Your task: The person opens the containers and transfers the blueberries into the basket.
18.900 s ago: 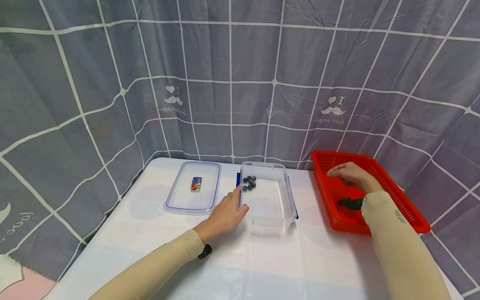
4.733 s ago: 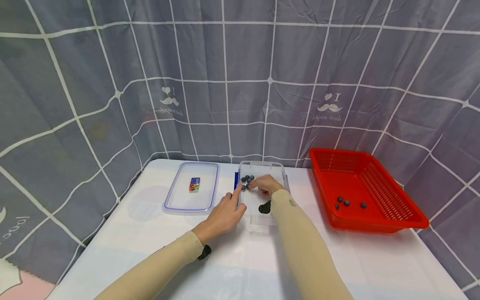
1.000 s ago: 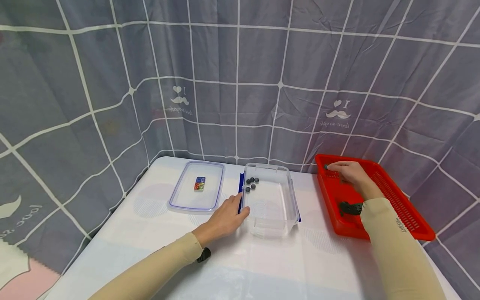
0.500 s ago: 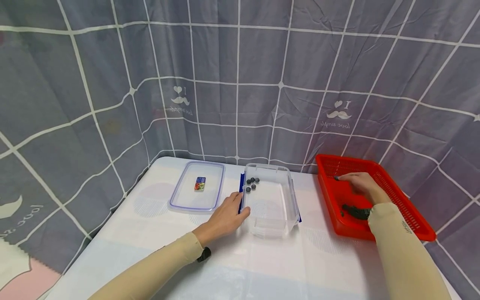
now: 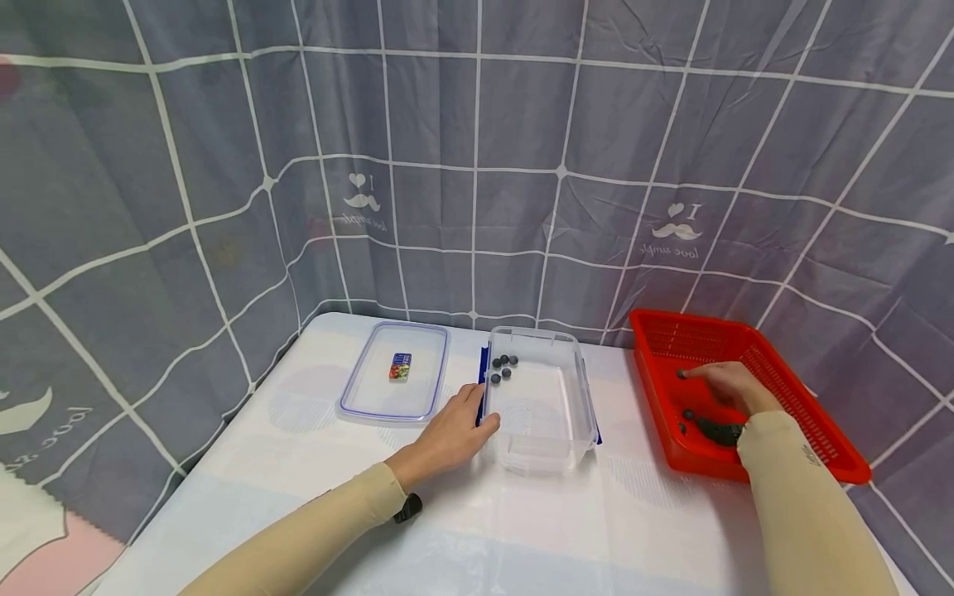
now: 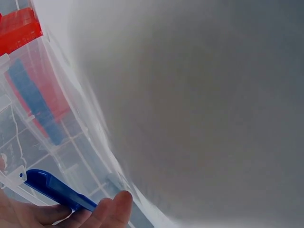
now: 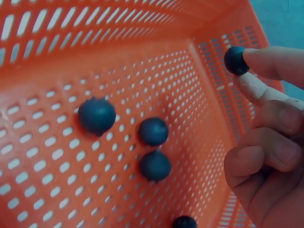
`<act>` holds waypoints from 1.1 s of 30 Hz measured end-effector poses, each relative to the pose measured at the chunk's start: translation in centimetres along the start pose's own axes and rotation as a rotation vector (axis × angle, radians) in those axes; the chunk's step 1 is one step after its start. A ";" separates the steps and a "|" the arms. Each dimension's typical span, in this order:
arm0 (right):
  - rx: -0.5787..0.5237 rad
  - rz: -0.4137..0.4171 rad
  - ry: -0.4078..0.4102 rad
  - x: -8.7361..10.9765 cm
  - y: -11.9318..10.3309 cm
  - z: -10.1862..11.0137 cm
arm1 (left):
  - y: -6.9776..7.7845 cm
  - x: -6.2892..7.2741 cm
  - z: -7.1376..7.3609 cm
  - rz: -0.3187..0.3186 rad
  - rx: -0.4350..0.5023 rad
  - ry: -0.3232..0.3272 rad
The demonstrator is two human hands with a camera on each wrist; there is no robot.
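Note:
In the head view my right hand is over the red basket. Its thumb and index finger pinch one blueberry, seen clearly in the right wrist view, while the other fingers curl inward. Several more blueberries, including one blueberry nearest the camera, lie on the perforated basket floor. My left hand holds the left wall of a clear plastic container; its fingers lie along the blue latch outside and the thumb reaches over the rim. Several blueberries sit inside the container's left part.
Left of the container, a clear lid with a blue seal lies flat, bearing a printed label. All stand on a white-covered table. A grey curtain with white lines hangs behind and at the sides.
Over the last second my right hand came nearer within the basket, still pinching a blueberry. Since 4.7 s ago it went from container to basket, and the container's blueberries are fewer. My left hand stayed put.

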State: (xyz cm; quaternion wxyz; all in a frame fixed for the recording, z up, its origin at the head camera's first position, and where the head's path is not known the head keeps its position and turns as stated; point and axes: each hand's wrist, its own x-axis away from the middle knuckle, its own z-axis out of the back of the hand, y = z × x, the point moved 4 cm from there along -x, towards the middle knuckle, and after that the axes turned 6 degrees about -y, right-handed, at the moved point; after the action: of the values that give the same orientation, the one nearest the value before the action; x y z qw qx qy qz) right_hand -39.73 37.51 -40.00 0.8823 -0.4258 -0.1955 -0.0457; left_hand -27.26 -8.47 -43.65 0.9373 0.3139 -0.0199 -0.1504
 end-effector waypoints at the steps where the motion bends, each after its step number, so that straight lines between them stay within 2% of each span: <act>1: 0.001 -0.003 -0.003 0.0 0.2 0.0 | 0.0 0.0 0.0 0.002 -0.001 0.001; 11: -0.001 -0.012 -0.029 0.2 1.6 0.3 | -0.3 0.0 -0.3 0.046 0.006 -0.007; 21: 0.034 -0.048 -0.035 1.0 2.2 0.6 | -0.3 0.0 -0.4 0.052 0.045 -0.034; 28: 0.031 -0.046 -0.033 1.0 3.0 0.8 | -0.5 0.0 -0.5 0.057 0.050 -0.038; 33: 0.059 -0.029 -0.026 1.0 2.5 0.9 | -0.5 -0.1 -0.5 0.062 0.050 -0.038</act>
State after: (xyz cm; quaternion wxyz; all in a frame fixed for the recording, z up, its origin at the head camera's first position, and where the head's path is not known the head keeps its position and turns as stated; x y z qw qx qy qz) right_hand -38.44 39.93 -40.95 0.8911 -0.3972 -0.2143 -0.0470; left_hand -27.42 -8.58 -44.36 0.9329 0.3333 -0.0512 -0.1265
